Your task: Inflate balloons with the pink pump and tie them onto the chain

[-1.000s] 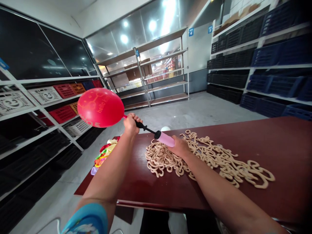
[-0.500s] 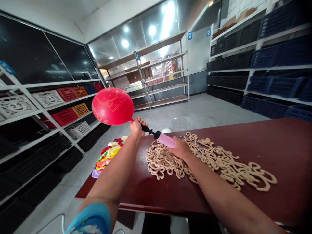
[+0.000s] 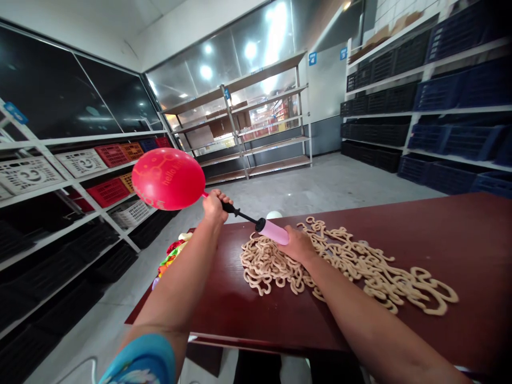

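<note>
A red balloon (image 3: 168,178) with printed yellow figures and lettering is swollen with air at the end of a hand pump (image 3: 274,231). My left hand (image 3: 216,207) is closed round the pump's black nozzle end and the balloon's neck. Its fingers hide the join between the two. The pump's pink barrel lies in my right hand (image 3: 298,245), whose fingers are wrapped round it. Between barrel and nozzle end a length of thin black rod shows. Under and beside my right hand lies a heap of beige, curled, rope-like pieces (image 3: 272,266).
Uninflated coloured balloons (image 3: 172,250) lie at the left end of the dark red table (image 3: 224,298), partly behind my left forearm. A white round thing (image 3: 274,215) shows past the far edge. Shelves with crates (image 3: 30,173) stand left and right, bare-looking racks (image 3: 268,165) behind.
My left hand has moved left, carrying the balloon, and more of the pump's black rod is out of the barrel. My right hand has hardly moved.
</note>
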`<state>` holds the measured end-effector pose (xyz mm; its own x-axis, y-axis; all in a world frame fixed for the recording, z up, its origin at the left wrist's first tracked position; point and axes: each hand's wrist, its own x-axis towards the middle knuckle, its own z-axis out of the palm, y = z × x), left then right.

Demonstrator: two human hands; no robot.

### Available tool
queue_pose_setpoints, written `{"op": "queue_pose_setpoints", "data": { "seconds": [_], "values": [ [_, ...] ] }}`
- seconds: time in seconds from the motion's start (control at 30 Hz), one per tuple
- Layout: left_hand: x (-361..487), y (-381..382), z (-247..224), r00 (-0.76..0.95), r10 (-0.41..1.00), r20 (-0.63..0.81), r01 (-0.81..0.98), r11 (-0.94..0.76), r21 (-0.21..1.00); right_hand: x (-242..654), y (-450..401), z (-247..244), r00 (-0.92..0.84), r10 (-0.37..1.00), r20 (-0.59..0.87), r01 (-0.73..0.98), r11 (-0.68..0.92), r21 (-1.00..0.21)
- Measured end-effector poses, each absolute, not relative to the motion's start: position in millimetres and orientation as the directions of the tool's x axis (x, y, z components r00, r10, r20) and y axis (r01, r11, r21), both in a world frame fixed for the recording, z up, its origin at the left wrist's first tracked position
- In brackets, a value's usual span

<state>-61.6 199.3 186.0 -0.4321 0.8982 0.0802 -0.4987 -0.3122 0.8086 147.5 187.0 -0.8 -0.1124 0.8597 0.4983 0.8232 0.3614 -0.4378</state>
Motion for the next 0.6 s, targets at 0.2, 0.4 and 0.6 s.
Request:
{"op": "queue_pose_setpoints", "data": {
  "seconds": [0.2, 0.4, 0.6],
  "values": [
    [-19, 198, 144, -0.359, 0.933, 0.038, -0.540, -0.240, 0.806, 145, 187, 0, -0.119, 0.866, 0.486, 0.828, 0.357, -0.432],
    [-23, 198, 146, -0.373, 0.928, 0.005, -0.553, -0.227, 0.801, 145, 184, 6, -0.117, 0.860, 0.496, 0.836, 0.355, -0.419],
    [-72, 198, 201, -0.436, 0.899, 0.046, -0.498, -0.283, 0.820, 148, 186, 5, -0.104, 0.866, 0.489, 0.822, 0.352, -0.448]
  ]
}}
